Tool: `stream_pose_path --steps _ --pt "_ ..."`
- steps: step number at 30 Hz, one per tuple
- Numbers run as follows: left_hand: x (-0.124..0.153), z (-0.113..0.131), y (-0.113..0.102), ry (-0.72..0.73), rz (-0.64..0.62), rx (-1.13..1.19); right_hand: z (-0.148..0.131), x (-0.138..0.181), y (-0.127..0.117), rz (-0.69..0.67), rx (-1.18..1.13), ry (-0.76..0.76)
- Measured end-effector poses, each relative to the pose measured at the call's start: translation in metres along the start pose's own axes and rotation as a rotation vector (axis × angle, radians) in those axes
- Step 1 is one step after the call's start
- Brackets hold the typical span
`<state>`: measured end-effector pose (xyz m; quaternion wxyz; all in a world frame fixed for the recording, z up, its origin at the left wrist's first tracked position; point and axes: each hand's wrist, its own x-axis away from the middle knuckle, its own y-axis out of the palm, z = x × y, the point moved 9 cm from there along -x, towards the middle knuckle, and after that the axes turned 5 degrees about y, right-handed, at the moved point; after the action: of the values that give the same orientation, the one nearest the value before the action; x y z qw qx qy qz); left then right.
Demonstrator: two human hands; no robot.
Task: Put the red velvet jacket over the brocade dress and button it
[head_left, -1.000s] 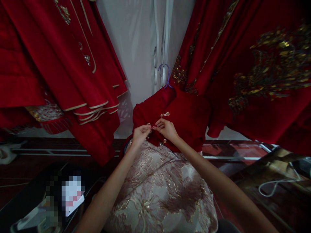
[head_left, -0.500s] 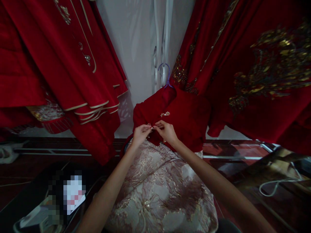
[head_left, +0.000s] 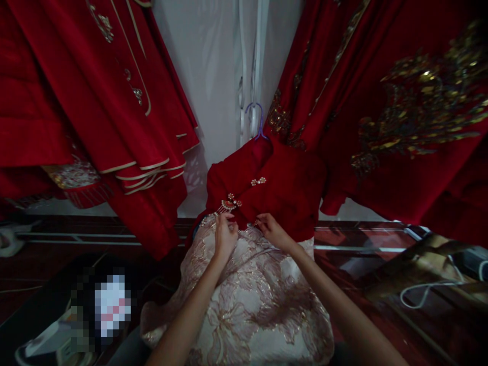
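Note:
A dark red velvet jacket (head_left: pixel 282 188) hangs on a purple hanger (head_left: pixel 256 119) over a pale gold-patterned skirt (head_left: pixel 247 300). Two pearl clasps close its front: an upper one (head_left: pixel 258 181) and a red-and-gold tasselled one (head_left: pixel 229 203). My left hand (head_left: pixel 225 236) pinches the jacket's lower hem just under the tasselled clasp. My right hand (head_left: pixel 271 230) pinches the hem a little to the right, near a small lower button. Both hands have their fingers closed on the fabric edge.
Red embroidered robes hang on the left (head_left: pixel 95 101) and on the right (head_left: pixel 400 112). A white cupboard door (head_left: pixel 213 76) stands behind. A dark glossy floor ledge (head_left: pixel 362 244) runs across. A white cord (head_left: pixel 423 295) lies at the lower right.
Both hands dropped from the tasselled clasp to the jacket's lower hem. The clasp now shows fully, fastened.

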<state>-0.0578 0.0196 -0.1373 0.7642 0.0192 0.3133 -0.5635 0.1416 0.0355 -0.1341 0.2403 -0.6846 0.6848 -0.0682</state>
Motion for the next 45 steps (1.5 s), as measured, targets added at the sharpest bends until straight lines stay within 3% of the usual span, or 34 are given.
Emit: stream_pose_path --steps 3,6,9,14,20,26,31,37,45 --pt "0.003 0.005 -0.003 0.039 -0.006 -0.106 0.013 -0.001 0.017 0.044 -0.039 0.021" --pt "0.004 0.011 -0.001 0.107 -0.057 -0.202 0.013 0.0 0.027 -0.04 -0.058 0.006" --pt "0.003 0.013 0.0 0.123 -0.072 -0.307 0.008 0.003 0.023 -0.109 -0.013 -0.03" --pt "-0.008 0.015 0.006 0.147 -0.13 -0.51 -0.002 0.008 0.009 -0.091 0.125 -0.099" --pt "-0.024 0.013 0.008 0.245 -0.226 -0.654 -0.011 0.014 0.012 -0.204 -0.081 -0.059" --pt "-0.026 0.02 -0.014 0.231 -0.127 -0.331 -0.049 0.01 0.022 -0.302 -0.301 -0.027" --pt "-0.02 0.011 -0.025 0.056 -0.054 -0.001 -0.082 -0.013 0.037 -0.109 -0.244 -0.148" --pt "-0.017 -0.008 -0.026 -0.111 0.003 0.319 -0.077 -0.021 0.058 -0.019 -0.106 -0.164" --pt "-0.013 -0.004 -0.023 -0.166 0.005 0.352 -0.073 -0.02 0.057 -0.054 -0.082 -0.161"
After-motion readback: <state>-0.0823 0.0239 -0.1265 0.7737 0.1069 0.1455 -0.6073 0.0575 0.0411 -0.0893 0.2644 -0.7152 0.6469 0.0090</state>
